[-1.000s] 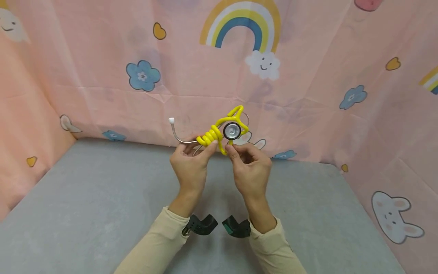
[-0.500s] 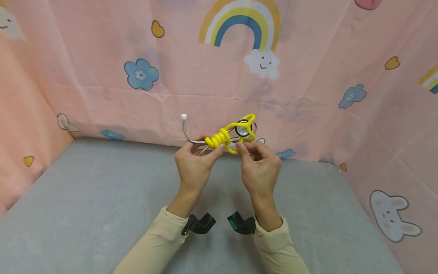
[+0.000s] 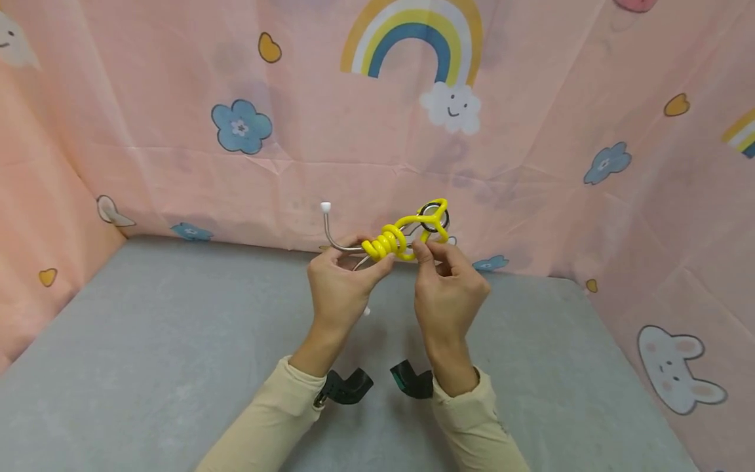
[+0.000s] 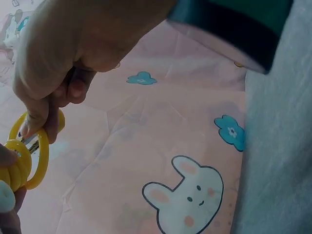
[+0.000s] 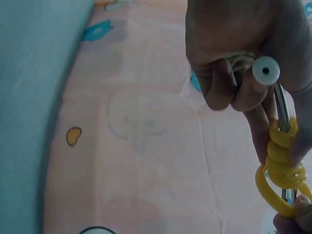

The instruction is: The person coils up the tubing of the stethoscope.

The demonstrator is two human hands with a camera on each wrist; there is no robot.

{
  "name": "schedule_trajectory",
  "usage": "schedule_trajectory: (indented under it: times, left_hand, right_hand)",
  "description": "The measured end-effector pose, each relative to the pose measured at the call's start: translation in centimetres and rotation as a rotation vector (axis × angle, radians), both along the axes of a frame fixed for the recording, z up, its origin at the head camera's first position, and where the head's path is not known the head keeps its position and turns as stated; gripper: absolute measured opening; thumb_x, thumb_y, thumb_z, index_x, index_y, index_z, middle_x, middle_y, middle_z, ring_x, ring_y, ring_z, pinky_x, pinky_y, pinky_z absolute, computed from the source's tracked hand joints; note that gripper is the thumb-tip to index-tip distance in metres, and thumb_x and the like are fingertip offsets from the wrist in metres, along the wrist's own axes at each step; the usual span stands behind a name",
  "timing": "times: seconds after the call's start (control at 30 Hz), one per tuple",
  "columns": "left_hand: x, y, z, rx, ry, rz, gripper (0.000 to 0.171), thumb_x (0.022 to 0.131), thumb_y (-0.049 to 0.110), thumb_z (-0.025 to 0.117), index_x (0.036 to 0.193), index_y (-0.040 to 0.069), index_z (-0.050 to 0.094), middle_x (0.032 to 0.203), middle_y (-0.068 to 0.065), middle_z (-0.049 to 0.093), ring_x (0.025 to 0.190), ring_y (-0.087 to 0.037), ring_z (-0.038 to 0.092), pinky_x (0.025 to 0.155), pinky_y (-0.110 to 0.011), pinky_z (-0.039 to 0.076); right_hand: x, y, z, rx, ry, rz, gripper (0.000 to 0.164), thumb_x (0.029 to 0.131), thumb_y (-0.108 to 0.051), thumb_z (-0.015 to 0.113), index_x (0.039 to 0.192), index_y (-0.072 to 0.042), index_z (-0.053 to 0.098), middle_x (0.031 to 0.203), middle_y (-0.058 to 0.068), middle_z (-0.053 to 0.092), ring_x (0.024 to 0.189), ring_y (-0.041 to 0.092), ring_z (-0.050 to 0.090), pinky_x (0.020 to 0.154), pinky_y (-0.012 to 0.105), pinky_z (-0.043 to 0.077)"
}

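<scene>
A stethoscope with yellow tubing [image 3: 386, 241] is held up above the far part of the table. The tubing is wound in a coil round its metal ear tubes. My left hand [image 3: 339, 285] grips the coil between thumb and fingers. With thumb and index finger, my right hand [image 3: 449, 285] pinches a yellow loop [image 4: 43, 161] beside the coil. The round chest piece [image 3: 426, 211], black-rimmed, sits behind the forked tubing at the right end. One white ear tip [image 3: 326, 207] points up at the left. Another white ear tip [image 5: 265, 71] hangs below my left hand.
A grey table [image 3: 236, 341] lies under both hands. Pink printed fabric [image 3: 318, 131] hangs behind it and along both sides. Dark wrist mounts [image 3: 349, 387] jut inward from both cuffs.
Both hands have shifted a little to the right with the stethoscope. The chest piece has turned from in front of the tubing to behind the fork.
</scene>
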State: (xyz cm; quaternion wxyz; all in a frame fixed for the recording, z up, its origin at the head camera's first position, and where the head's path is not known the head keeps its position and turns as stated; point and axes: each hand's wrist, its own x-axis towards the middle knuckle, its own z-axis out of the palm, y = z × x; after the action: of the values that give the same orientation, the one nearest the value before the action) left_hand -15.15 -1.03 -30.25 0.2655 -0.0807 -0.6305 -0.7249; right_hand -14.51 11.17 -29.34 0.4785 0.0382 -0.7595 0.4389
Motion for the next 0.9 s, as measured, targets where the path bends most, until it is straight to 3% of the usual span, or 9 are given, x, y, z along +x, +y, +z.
schedule_trajectory:
  times: [0.1, 0.23, 0.33, 0.47, 0.67, 0.9]
  left_hand:
    - [-0.1, 0.2, 0.1, 0.005, -0.014, -0.017, 0.033, 0.071, 0.003, 0.087, 0.101, -0.003, 0.073, 0.100, -0.015, 0.074, 0.094, -0.024, 0.075, 0.079, -0.027, 0.061]
    - [-0.1, 0.3, 0.0, 0.036, -0.037, -0.047, 0.031, 0.071, 0.003, 0.087, 0.099, -0.002, 0.073, 0.099, -0.015, 0.074, 0.093, -0.018, 0.075, 0.077, -0.026, 0.061]
    - [-0.2, 0.1, -0.1, 0.030, -0.056, -0.058, 0.034, 0.071, 0.007, 0.089, 0.101, 0.001, 0.073, 0.094, -0.016, 0.075, 0.061, -0.011, 0.070, 0.056, -0.022, 0.058]
    - [-0.6, -0.6, -0.2, 0.031, -0.068, -0.076, 0.038, 0.072, 0.013, 0.090, 0.104, 0.005, 0.073, 0.092, -0.016, 0.075, 0.032, -0.013, 0.044, 0.036, -0.023, 0.042]
    - [-0.9, -1.4, 0.0, 0.091, -0.109, -0.091, 0.039, 0.072, 0.015, 0.090, 0.106, 0.009, 0.073, 0.100, -0.010, 0.076, 0.036, -0.012, 0.044, 0.038, -0.019, 0.039]
    - [-1.4, -2.5, 0.1, 0.079, -0.128, -0.090, 0.042, 0.072, 0.010, 0.089, 0.109, 0.003, 0.071, 0.103, -0.013, 0.075, 0.042, -0.009, 0.050, 0.042, -0.018, 0.041]
  right_hand:
    - [-0.3, 0.3, 0.2, 0.001, -0.001, -0.005, 0.026, 0.087, -0.026, 0.078, 0.092, 0.000, 0.079, 0.083, 0.013, 0.077, 0.052, 0.018, 0.055, 0.052, 0.014, 0.041]
    - [-0.4, 0.4, 0.2, -0.117, -0.012, 0.038, 0.031, 0.084, -0.031, 0.081, 0.093, -0.002, 0.079, 0.087, 0.012, 0.077, 0.054, 0.017, 0.063, 0.053, 0.014, 0.048]
    - [-0.5, 0.4, 0.1, -0.185, -0.014, 0.083, 0.034, 0.082, -0.033, 0.081, 0.093, -0.001, 0.077, 0.087, 0.013, 0.077, 0.052, 0.013, 0.064, 0.053, 0.017, 0.052]
    - [-0.5, 0.2, 0.0, -0.193, -0.042, 0.111, 0.033, 0.083, -0.034, 0.080, 0.095, -0.004, 0.077, 0.089, 0.011, 0.077, 0.052, 0.009, 0.064, 0.054, 0.018, 0.054]
    - [-0.3, 0.0, 0.0, -0.128, -0.085, 0.117, 0.027, 0.085, -0.032, 0.078, 0.101, -0.010, 0.078, 0.095, 0.004, 0.078, 0.056, 0.012, 0.066, 0.053, 0.017, 0.051]
    - [-0.5, 1.3, 0.3, -0.038, -0.016, 0.102, 0.026, 0.086, -0.029, 0.078, 0.101, -0.008, 0.076, 0.095, 0.006, 0.076, 0.062, 0.015, 0.062, 0.057, 0.015, 0.047]
